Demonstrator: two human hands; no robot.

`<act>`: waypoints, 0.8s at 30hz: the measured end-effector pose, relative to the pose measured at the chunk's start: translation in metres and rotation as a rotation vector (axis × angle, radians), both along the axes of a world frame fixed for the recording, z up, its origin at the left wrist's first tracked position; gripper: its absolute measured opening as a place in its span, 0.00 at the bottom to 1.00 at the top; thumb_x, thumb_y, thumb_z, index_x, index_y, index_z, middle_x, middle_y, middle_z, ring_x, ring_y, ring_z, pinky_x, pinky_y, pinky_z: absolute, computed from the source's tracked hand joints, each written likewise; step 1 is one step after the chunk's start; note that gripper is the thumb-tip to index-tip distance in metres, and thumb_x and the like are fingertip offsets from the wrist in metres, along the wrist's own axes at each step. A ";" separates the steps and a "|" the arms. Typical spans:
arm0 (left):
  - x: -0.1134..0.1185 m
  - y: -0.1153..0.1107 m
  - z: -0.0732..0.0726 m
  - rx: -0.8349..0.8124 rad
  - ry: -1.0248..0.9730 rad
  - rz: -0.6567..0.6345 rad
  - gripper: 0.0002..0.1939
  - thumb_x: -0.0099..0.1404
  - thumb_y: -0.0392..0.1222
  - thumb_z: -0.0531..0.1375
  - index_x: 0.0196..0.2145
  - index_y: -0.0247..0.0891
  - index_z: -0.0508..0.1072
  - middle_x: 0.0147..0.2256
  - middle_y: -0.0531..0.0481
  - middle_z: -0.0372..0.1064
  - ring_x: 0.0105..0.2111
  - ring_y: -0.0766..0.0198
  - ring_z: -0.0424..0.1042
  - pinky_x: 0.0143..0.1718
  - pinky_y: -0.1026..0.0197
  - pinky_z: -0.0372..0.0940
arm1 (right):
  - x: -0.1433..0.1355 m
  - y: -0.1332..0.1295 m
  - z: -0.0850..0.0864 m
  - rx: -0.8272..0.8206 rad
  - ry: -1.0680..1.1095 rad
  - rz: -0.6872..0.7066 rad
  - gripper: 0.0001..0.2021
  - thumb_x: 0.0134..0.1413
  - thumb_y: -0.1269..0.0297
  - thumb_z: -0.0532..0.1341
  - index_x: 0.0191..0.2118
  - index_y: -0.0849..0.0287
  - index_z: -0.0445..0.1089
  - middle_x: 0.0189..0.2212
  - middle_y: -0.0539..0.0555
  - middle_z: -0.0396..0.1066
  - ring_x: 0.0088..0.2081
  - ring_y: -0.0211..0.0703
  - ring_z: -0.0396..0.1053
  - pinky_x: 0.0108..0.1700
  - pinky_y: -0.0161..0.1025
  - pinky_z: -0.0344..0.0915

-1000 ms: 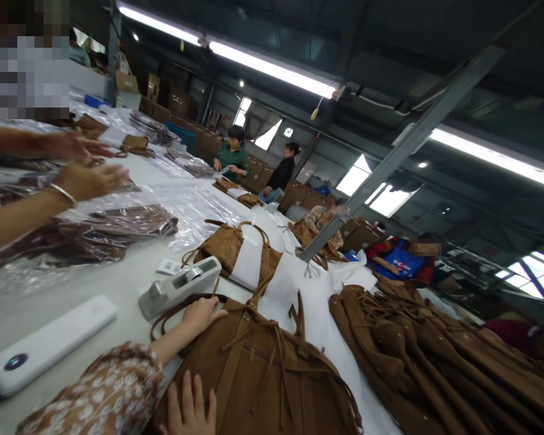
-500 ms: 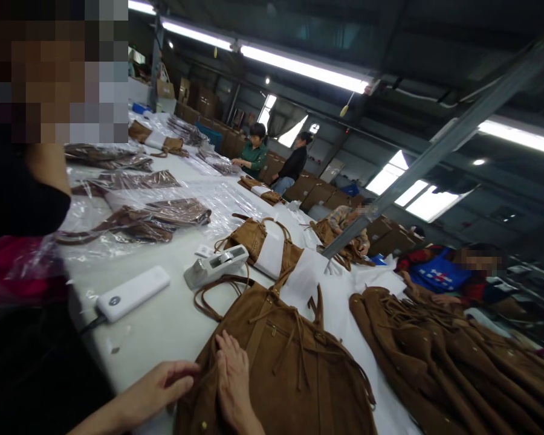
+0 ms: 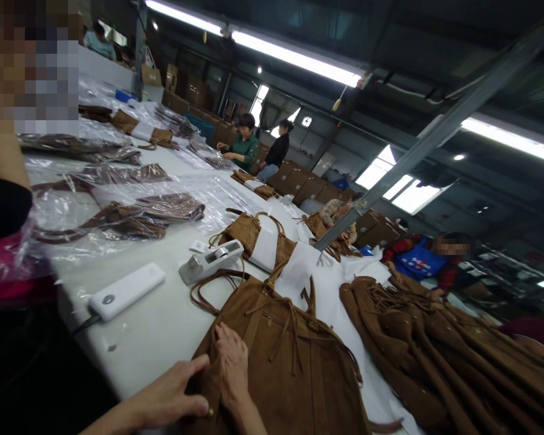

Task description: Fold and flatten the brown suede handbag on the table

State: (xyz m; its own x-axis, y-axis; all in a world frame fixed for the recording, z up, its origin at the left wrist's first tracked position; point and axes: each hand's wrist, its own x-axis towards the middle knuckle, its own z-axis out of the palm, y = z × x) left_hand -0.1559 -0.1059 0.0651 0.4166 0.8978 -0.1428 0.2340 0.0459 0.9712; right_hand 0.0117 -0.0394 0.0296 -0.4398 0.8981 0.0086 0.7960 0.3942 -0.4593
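Note:
A large brown bag (image 3: 285, 356) with thin straps and tied cords lies flat on the white table (image 3: 149, 344) in front of me. My right hand (image 3: 233, 365) rests flat on the bag's left part, fingers stretched out. Beside it, my left hand (image 3: 176, 389) is at the bag's left edge, thumb and fingers apart, the thumb near a small brass stud. Beyond the bag stands a grey tape dispenser (image 3: 211, 261). A white device (image 3: 127, 291) with a round button lies to its left.
Bags in clear plastic (image 3: 154, 214) lie at the left, near a person's arm (image 3: 4, 163). Another brown bag with a white paper band (image 3: 263, 246) lies beyond. A pile of brown bags (image 3: 417, 344) fills the right. Several people work farther back.
My left hand has opened wider at the bag's edge, its thumb and fingers farther apart. My right hand stays on the bag. The view has shifted slightly.

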 end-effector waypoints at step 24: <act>-0.024 -0.015 -0.015 0.064 0.205 -0.063 0.30 0.52 0.46 0.65 0.53 0.51 0.62 0.52 0.51 0.64 0.50 0.52 0.60 0.53 0.54 0.56 | 0.009 0.011 0.015 0.007 0.328 -0.055 0.24 0.65 0.55 0.38 0.59 0.53 0.58 0.61 0.53 0.56 0.63 0.45 0.51 0.62 0.52 0.52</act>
